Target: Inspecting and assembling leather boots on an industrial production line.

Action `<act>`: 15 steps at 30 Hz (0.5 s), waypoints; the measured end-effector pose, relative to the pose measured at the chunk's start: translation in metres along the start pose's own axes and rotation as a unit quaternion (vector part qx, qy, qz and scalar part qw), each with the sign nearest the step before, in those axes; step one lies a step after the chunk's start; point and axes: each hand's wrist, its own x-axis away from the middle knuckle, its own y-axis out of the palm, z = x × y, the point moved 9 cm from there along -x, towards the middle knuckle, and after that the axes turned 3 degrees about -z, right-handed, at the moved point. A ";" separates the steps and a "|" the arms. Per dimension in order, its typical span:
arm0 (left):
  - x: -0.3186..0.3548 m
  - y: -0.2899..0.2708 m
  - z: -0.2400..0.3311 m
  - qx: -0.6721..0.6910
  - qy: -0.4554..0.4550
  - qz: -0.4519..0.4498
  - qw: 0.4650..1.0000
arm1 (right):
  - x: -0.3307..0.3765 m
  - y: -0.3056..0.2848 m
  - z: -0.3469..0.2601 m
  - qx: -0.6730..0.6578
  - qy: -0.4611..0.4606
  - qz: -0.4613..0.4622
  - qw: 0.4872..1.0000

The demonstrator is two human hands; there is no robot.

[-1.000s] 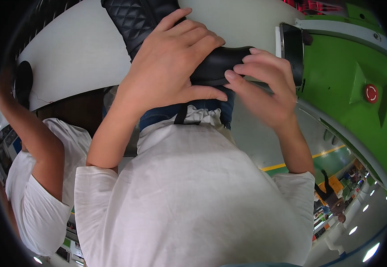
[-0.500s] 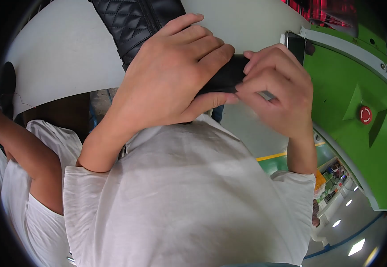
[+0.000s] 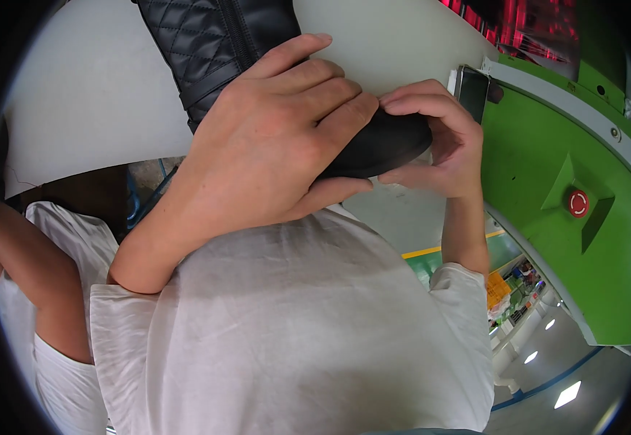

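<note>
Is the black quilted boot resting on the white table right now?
No, the black quilted boot is held up off the white table, with the left hand and right hand gripping its toe end.

Both hands (image 3: pixel 359 138) gripping black boot (image 3: pixel 221 43) (quilted shaft), green machine (image 3: pixel 583 239)

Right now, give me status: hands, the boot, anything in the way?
Left hand wrapped over black boot at the foot. Right hand pinching the toe end. Green machine close on the right, not touching.
</note>
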 end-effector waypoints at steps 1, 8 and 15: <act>-0.001 0.000 0.000 -0.003 0.004 -0.001 1.000 | 0.002 0.000 0.003 0.000 -0.001 -0.002 1.000; -0.003 0.001 0.003 -0.022 0.016 0.012 1.000 | 0.007 -0.003 0.026 -0.080 -0.012 0.021 0.997; 0.006 -0.016 0.019 -0.005 0.101 0.074 0.992 | 0.004 0.005 -0.082 0.042 -0.164 0.149 0.974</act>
